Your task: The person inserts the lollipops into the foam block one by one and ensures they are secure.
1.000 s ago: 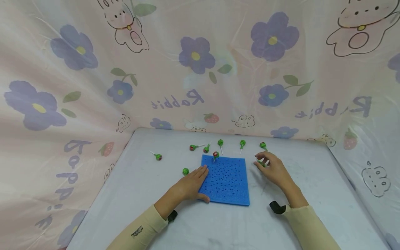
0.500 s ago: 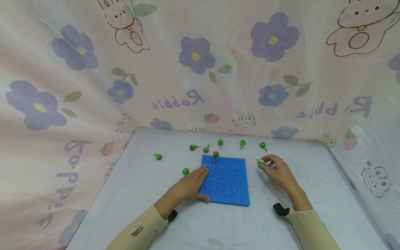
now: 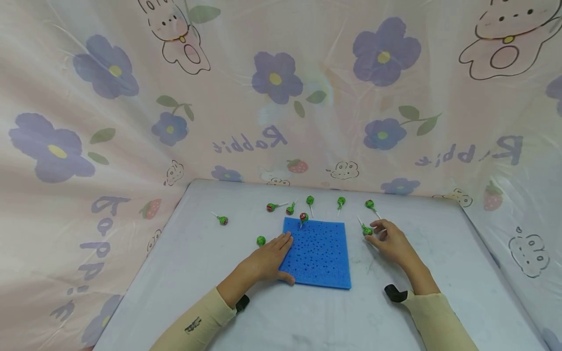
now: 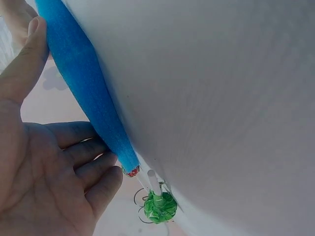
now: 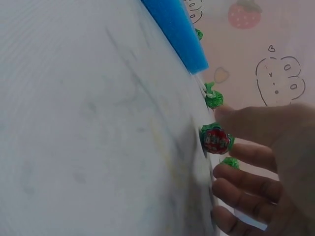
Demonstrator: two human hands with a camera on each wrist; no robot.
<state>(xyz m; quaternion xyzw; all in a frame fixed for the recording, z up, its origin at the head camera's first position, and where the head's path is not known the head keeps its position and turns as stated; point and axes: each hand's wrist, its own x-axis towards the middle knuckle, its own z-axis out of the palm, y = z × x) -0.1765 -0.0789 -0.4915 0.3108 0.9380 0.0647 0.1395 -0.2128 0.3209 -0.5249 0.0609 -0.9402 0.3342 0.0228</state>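
My left hand lies with straight fingers over the left edge of a blue foam block dotted with small holes, its thumb at the front corner. A lollipop in a green and red wrapper stands upright in the block near its far left corner. Right of the block, my right hand is at another green-wrapped lollipop, whose stick points away to the back left. In the right wrist view, thumb and forefinger are spread around this lollipop's head, the other fingers loosely bent.
Several lollipops lie along the back, among them one at the right and one behind the block. Another lies farther left. Beside my left hand is a lollipop partly hidden by it. A patterned curtain rises behind the white table.
My right hand has drawn back slightly to the right, its fingers uncovering more of the lollipop, whose head has shifted slightly. The left hand and foam block have stayed still.
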